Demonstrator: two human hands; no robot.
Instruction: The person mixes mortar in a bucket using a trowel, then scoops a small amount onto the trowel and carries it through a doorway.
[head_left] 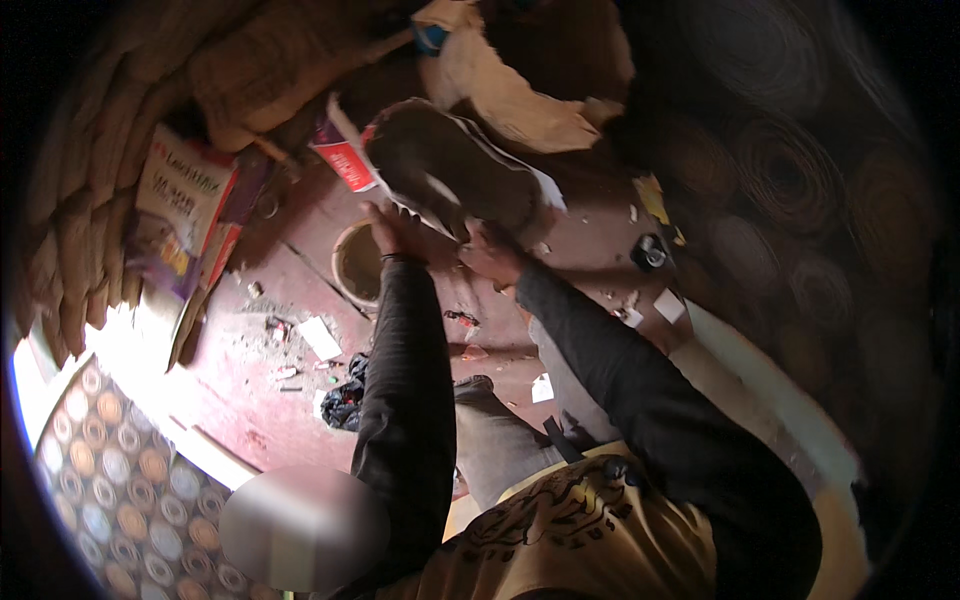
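I hold a large flat piece shaped like a shoe sole (455, 165), dark brown on its face with a pale rim, tilted up in front of me. My left hand (400, 232) grips its near left edge. On the near right edge sits my right hand (490, 252). Both forearms are in dark sleeves. Just left of my left hand a round tan bowl or tin (355, 265) stands on the reddish floor (280, 400).
Stacked sacks (90, 230) line the left side with printed cartons (185, 210) leaning on them. Paper scraps (320, 338) and a black rag (345, 400) litter the floor. Dark rolled material (790, 180) fills the right. A patterned mat (110, 480) lies at lower left.
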